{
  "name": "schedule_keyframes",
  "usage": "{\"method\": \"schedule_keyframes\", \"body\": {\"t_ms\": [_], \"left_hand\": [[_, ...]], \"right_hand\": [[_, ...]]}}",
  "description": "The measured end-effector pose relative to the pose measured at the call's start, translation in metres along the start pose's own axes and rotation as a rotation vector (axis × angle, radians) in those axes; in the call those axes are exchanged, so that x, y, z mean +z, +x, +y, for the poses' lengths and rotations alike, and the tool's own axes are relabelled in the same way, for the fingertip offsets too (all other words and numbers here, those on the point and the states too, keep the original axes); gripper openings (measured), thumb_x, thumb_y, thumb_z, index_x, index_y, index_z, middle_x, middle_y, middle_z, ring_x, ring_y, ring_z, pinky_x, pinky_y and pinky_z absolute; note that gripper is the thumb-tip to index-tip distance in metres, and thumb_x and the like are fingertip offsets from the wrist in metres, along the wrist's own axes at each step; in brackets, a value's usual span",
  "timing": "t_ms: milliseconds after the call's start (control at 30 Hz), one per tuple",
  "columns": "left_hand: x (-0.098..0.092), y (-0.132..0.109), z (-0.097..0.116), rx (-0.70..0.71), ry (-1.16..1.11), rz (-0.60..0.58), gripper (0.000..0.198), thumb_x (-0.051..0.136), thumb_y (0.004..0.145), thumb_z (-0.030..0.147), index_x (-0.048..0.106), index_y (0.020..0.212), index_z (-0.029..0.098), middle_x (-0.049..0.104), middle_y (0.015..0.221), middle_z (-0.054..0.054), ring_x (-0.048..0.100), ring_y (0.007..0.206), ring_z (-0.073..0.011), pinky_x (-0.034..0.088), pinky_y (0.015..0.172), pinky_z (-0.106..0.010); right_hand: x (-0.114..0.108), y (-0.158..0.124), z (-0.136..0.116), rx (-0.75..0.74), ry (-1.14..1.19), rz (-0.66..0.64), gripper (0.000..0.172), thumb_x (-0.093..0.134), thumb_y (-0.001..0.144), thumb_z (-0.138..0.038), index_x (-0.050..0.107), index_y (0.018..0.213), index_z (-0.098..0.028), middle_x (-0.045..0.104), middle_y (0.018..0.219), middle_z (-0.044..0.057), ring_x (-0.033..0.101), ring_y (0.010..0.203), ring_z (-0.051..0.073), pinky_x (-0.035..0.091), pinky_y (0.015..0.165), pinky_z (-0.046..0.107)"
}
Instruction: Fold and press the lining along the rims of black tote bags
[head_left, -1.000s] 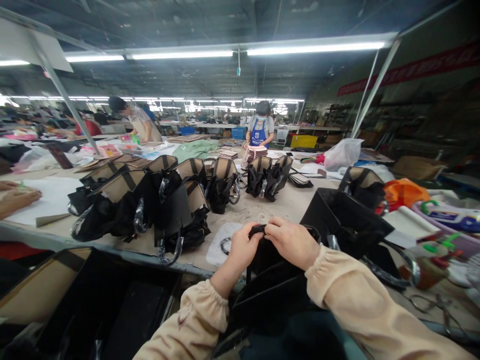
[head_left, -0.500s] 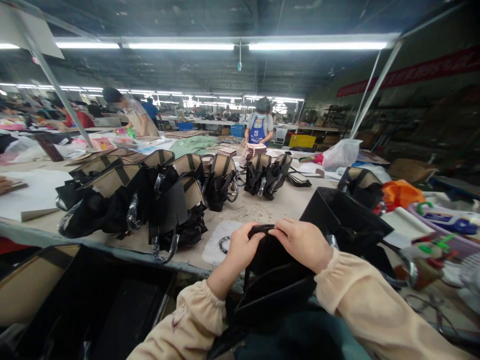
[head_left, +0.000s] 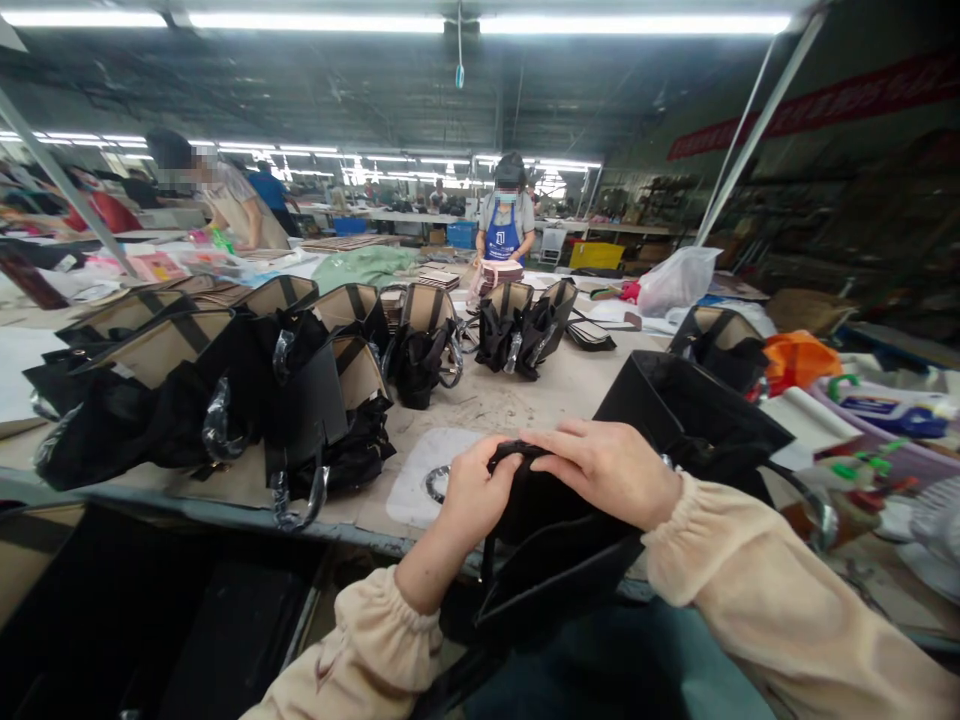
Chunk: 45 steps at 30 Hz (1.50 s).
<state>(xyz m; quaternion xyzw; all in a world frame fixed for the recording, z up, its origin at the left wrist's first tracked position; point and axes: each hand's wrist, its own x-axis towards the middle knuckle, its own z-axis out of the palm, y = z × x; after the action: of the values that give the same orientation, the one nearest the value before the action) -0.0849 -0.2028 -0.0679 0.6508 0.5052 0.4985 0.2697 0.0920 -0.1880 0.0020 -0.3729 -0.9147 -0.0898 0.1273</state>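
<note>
A black bag (head_left: 551,545) stands at the near edge of the work table (head_left: 517,395), just in front of me. My left hand (head_left: 471,492) is closed on the left end of its top edge. Resting on the same top edge, my right hand (head_left: 611,468) pinches it with the fingers pointing left. Both arms wear cream sleeves. A second black bag (head_left: 690,415) lies open just behind my right hand.
Several black-and-tan bags (head_left: 225,385) crowd the table's left and middle, more (head_left: 525,330) further back. A white plastic bag (head_left: 679,280), an orange bag (head_left: 806,360) and coloured clutter sit right. A person in a blue apron (head_left: 504,225) works opposite; others stand far left.
The view has tilted down and swung slightly right. Both hands stay on the bag's top edge; my right fingers have stretched further left over it.
</note>
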Motion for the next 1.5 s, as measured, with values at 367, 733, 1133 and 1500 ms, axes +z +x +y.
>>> {"method": "schedule_keyframes", "body": {"t_ms": [367, 733, 1133, 1500], "left_hand": [[0.005, -0.005, 0.003, -0.059, 0.014, 0.033, 0.018, 0.054, 0.083, 0.02, 0.065, 0.096, 0.021, 0.071, 0.094, -0.001, 0.063, 0.089, -0.0164, 0.048, 0.081, -0.028], [0.007, -0.007, 0.006, -0.099, 0.014, 0.058, 0.018, 0.053, 0.083, 0.021, 0.065, 0.096, 0.023, 0.071, 0.094, -0.001, 0.063, 0.089, -0.0176, 0.048, 0.081, -0.03], [0.008, -0.009, 0.005, -0.076, 0.0, 0.064, 0.019, 0.053, 0.083, 0.022, 0.066, 0.097, 0.023, 0.071, 0.096, -0.001, 0.064, 0.091, -0.0175, 0.049, 0.082, -0.03], [0.004, -0.009, 0.006, 0.003, -0.101, 0.072, 0.02, 0.055, 0.081, 0.018, 0.067, 0.097, 0.021, 0.07, 0.101, -0.003, 0.062, 0.096, -0.016, 0.048, 0.089, -0.028]], "right_hand": [[0.0, 0.005, -0.005, -0.129, -0.039, 0.009, 0.028, 0.04, 0.093, -0.025, 0.058, 0.114, -0.027, 0.064, 0.086, 0.001, 0.058, 0.073, 0.012, 0.037, 0.06, 0.023], [0.0, 0.005, -0.007, -0.171, -0.027, 0.05, 0.028, 0.038, 0.093, -0.022, 0.062, 0.107, -0.023, 0.066, 0.09, 0.004, 0.06, 0.08, 0.013, 0.042, 0.067, 0.024], [0.004, 0.008, -0.012, -0.133, -0.099, 0.06, 0.025, 0.04, 0.092, -0.025, 0.065, 0.092, -0.019, 0.064, 0.083, 0.004, 0.058, 0.076, 0.014, 0.039, 0.065, 0.026], [0.003, 0.016, -0.018, 0.046, -0.009, -0.035, 0.027, 0.037, 0.092, -0.026, 0.062, 0.085, -0.017, 0.06, 0.082, 0.005, 0.056, 0.074, 0.014, 0.038, 0.065, 0.025]]}}
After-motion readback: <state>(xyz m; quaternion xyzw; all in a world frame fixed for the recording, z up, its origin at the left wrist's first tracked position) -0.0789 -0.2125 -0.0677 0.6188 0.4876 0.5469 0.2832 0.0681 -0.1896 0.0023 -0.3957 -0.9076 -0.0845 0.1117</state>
